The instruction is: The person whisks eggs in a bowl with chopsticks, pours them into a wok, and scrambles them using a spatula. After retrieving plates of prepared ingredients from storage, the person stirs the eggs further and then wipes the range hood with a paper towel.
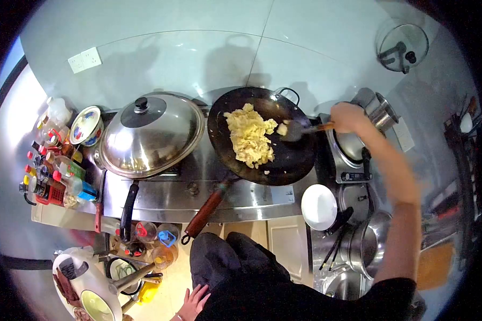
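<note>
In a dark wok on the stove, a heap of yellow scrambled egg lies left of centre. My right hand is closed around the wooden handle of a spatula, whose blade is in the wok, right of the egg, with a small piece of egg at its tip. The wok's wooden handle points toward my body, with no hand on it. Down by my left hip, away from the stove, my left hand holds nothing, its fingers apart.
A pan with a domed steel lid stands left of the wok. Bottles and a patterned bowl are at the far left. To the right are a white bowl, chopsticks, steel pots and a sink.
</note>
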Demonstrator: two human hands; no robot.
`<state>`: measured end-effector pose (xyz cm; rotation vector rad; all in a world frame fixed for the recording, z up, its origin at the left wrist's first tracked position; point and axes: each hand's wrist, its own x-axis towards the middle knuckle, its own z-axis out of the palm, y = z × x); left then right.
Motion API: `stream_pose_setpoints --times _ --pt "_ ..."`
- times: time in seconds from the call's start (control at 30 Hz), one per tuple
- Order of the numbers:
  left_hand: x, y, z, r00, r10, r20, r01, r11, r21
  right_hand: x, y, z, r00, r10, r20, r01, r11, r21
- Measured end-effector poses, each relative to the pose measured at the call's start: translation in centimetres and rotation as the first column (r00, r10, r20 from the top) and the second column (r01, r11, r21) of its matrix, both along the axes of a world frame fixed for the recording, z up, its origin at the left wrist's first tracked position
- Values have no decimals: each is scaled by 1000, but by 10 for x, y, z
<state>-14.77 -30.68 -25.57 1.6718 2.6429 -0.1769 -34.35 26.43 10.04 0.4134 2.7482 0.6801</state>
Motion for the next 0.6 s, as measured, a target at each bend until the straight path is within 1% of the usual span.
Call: stream_pose_setpoints --times 0.03,0.07,0.1,0.17,0.2,0.23,0.27,0.3,0.33,0.4,0.43,0.47,0.5,0.53,0.57,0.6 --pt "-2 -1 -9 998 -34 49 27 992 127 -16 31 -34 1000 -21 -7 21 998 -63" --pt "-3 -1 -15 993 -74 94 48 966 254 -24 45 -50 999 -44 -12 42 991 -126" --pt "-6 -1 -19 993 -70 92 44 966 255 -27 38 -48 999 -40 -13 38 992 -124" --pt "-7 -4 -25 963 -166 213 99 951 294 -27 1 -40 995 89 -34 -92 990 -111" --pt "-7 -3 -29 962 -167 216 99 951 293 -20 -11 -37 954 288 -82 -291 957 -17" --pt "-7 0 -32 940 -174 294 60 931 359 -10 -24 -32 871 479 -109 -472 878 85" --pt "-7 2 -33 910 -187 369 15 907 421 1 -44 -23 829 545 -124 -526 835 160" --pt "-13 12 -9 894 -220 391 -7 865 501 14 -66 -13 781 610 -131 -574 785 234" --pt "-15 18 4 892 -220 396 -9 865 502 28 -83 -6 744 652 -148 -600 749 281" --pt "-20 27 24 813 -211 542 -97 870 484 53 -110 -5 785 610 -109 -586 788 189" --pt "-25 30 36 788 -249 562 -86 861 501 54 -110 -14 835 542 -99 -540 841 48" --pt "-28 32 37 786 -253 564 -81 862 500 55 -106 -33 880 468 -78 -474 875 -94" --pt "-30 33 37 740 -288 608 -76 862 501 48 -94 -57 900 425 -96 -434 892 -121" --pt "-32 35 37 690 -320 649 -72 862 502 41 -81 -74 903 420 -96 -429 895 -121" --pt "-34 38 42 700 -316 640 -66 864 498 32 -68 -86 916 361 -175 -379 922 -83" --pt "-33 38 41 700 -318 640 -63 865 498 29 -67 -86 918 302 -255 -325 944 -50"
